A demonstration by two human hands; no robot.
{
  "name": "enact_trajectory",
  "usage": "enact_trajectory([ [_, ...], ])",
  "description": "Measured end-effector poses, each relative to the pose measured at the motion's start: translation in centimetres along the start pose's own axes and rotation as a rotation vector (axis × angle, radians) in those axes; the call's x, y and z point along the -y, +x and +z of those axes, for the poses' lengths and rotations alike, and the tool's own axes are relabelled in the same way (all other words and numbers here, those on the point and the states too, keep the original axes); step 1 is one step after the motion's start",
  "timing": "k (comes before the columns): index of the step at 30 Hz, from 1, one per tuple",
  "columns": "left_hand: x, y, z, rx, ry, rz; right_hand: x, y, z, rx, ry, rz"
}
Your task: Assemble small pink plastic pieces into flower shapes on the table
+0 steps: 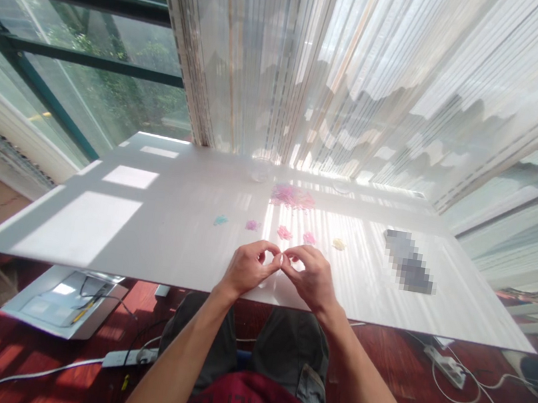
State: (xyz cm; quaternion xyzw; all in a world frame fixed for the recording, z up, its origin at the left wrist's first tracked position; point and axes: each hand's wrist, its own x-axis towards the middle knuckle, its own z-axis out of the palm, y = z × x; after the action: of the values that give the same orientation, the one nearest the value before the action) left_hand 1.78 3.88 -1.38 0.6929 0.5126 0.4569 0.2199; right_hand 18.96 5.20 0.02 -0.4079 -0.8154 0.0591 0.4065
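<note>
Just above the front part of the white table, my left hand (249,267) and my right hand (309,275) meet, thumbs and forefingers pinched together. Whatever sits between the fingertips is too small to make out. Beyond them a row of small piles of bits runs across the table: a teal pile (220,220), a purple pile (253,225), a red-pink pile (284,232), a pink pile (309,238) and a yellow pile (339,243). Farther back lies a larger heap of mixed pink and purple pieces (292,196).
A clear round container (260,169) stands at the table's back, with a clear shallow dish (342,187) to its right. On the right lies a pixelated dark object (409,261). The white table (177,241) borders a curtain (265,93). Power strips (129,357) and cables lie on the floor.
</note>
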Motion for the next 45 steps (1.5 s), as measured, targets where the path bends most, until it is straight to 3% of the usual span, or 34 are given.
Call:
enact_trajectory([
  [10,0.3,-0.1,0.1,0.016,-0.011,-0.003,-0.2,0.0,-0.2,0.028,-0.103,-0.047],
  [20,-0.2,0.1,0.0,-0.006,0.001,-0.026,0.6,-0.6,-0.1,0.002,0.038,0.09],
  [36,0.2,-0.2,0.3,-0.001,0.004,0.027,0.8,0.2,-0.5,0.038,0.078,0.177],
  [45,-0.4,0.2,0.0,-0.05,-0.049,-0.013,0.7,0.0,-0.4,0.005,0.123,0.2],
])
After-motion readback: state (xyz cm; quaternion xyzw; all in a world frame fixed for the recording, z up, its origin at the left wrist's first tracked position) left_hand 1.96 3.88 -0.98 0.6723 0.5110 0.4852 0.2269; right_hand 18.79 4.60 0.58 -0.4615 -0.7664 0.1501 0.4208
